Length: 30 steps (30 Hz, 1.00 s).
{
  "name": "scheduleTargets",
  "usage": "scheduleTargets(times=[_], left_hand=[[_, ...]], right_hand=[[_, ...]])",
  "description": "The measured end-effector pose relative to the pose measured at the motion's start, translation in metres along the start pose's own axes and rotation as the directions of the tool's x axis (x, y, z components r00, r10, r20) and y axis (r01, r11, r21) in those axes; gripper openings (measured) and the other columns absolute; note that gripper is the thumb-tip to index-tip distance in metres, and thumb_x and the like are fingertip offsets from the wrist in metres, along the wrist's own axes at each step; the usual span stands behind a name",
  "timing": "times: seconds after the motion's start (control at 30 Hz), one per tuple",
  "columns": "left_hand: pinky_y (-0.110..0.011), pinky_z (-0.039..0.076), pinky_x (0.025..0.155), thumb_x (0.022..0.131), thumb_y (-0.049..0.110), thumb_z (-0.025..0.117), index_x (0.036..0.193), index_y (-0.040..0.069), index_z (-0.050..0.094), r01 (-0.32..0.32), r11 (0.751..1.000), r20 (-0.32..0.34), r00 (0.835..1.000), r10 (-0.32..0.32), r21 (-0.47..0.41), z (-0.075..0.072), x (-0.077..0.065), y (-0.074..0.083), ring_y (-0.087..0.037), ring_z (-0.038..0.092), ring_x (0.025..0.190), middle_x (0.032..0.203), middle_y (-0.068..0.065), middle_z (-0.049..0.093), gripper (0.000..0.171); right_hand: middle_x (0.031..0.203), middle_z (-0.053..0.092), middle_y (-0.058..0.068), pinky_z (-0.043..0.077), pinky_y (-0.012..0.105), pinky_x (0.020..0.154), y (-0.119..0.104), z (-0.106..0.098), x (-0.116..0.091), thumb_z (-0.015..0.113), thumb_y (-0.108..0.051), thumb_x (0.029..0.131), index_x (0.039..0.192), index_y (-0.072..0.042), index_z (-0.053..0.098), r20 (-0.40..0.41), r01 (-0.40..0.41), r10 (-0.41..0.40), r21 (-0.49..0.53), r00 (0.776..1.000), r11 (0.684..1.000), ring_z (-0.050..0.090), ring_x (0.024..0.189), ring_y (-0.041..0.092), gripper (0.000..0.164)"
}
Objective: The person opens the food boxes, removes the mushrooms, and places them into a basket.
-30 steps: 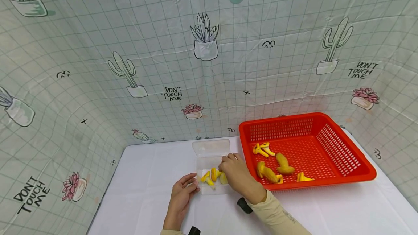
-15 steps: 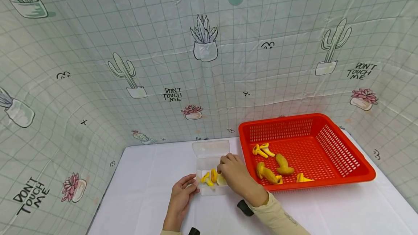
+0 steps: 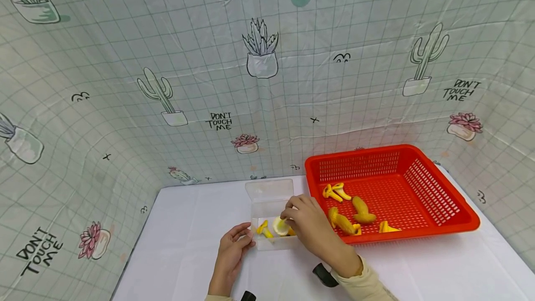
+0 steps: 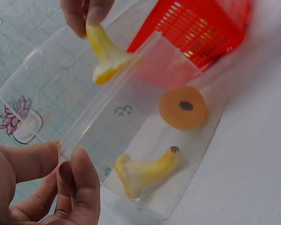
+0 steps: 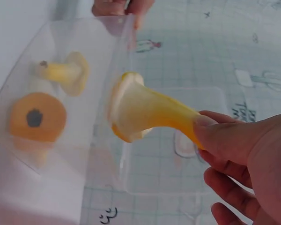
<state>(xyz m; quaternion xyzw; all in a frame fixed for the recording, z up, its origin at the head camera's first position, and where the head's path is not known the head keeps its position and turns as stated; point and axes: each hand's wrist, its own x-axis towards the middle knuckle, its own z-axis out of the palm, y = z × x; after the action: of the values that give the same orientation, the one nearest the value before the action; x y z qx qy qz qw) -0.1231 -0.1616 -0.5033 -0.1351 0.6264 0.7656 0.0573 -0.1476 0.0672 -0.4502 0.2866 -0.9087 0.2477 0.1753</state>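
My left hand [image 3: 234, 250] pinches the near-left edge of a clear plastic box [image 3: 273, 244]; in the left wrist view thumb and forefinger sit on either side of its rim. My right hand [image 3: 307, 222] holds a yellow mushroom [image 5: 154, 110] by its stem between thumb and fingertips, its wide pale cap end hanging at the box's rim. Inside the box lie a yellow mushroom on its side [image 4: 150, 171] and another whose round orange face with a dark centre [image 4: 182, 108] shows through the plastic. The right hand partly hides that second one from the head view.
A red perforated basket [image 3: 418, 199] stands right of the box. Inside are several mushrooms, small yellow ones [image 3: 342, 191] and larger brownish ones [image 3: 362, 210]. The box's lid [image 3: 269, 188] lies open toward the printed cloth wall [image 3: 267, 106]. White cloth covers the table [image 3: 179, 236].
My right hand has shifted slightly right, and the round pale end of the mushroom it holds has come into view above the box. The left hand stays on the box edge.
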Motion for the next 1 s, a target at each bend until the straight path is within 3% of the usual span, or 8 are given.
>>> scheduleTargets(times=[0.23,0.47,0.67,1.0], left_hand=[[-0.020,0.059,0.074,0.099,-0.010,0.061,0.138,-0.018,0.053,-0.009,1.000,0.000,1.000,0.009,0.002,0.000,0.000,0.000,-0.011,0.059,0.084,0.101,-0.004,0.058,0.041],[-0.020,0.059,0.073,0.099,-0.011,0.061,0.137,-0.017,0.054,-0.005,1.000,-0.004,1.000,0.005,0.001,0.000,0.001,-0.001,-0.010,0.059,0.083,0.101,-0.004,0.058,0.039],[-0.020,0.059,0.074,0.100,-0.011,0.061,0.137,-0.016,0.055,0.000,1.000,-0.005,1.000,0.000,-0.006,0.001,0.001,-0.001,-0.010,0.059,0.085,0.102,-0.004,0.058,0.038],[-0.020,0.059,0.074,0.100,-0.011,0.060,0.135,-0.015,0.057,0.007,1.000,-0.010,1.000,-0.007,-0.003,0.001,0.002,-0.001,-0.010,0.058,0.084,0.102,-0.006,0.058,0.036]], right_hand=[[0.096,0.065,-0.004,0.052,0.047,0.095,0.007,-0.023,-0.009,0.091,0.003,0.077,0.090,-0.015,0.080,-0.084,-0.022,0.028,0.067,0.996,0.998,0.059,0.103,0.022,0.025],[0.098,0.066,-0.002,0.053,0.049,0.091,0.024,-0.040,-0.017,0.092,0.008,0.073,0.091,-0.012,0.080,-0.159,-0.039,0.047,0.052,0.986,0.998,0.061,0.100,0.025,0.029],[0.097,0.065,0.001,0.050,0.046,0.083,0.041,-0.046,-0.023,0.093,0.010,0.069,0.092,-0.010,0.080,-0.233,-0.007,0.015,0.035,0.972,0.999,0.060,0.096,0.025,0.033],[0.099,0.067,0.003,0.049,0.053,0.087,0.057,-0.052,-0.032,0.092,0.009,0.069,0.092,-0.010,0.080,-0.281,0.014,-0.006,0.026,0.960,1.000,0.061,0.097,0.028,0.032]])
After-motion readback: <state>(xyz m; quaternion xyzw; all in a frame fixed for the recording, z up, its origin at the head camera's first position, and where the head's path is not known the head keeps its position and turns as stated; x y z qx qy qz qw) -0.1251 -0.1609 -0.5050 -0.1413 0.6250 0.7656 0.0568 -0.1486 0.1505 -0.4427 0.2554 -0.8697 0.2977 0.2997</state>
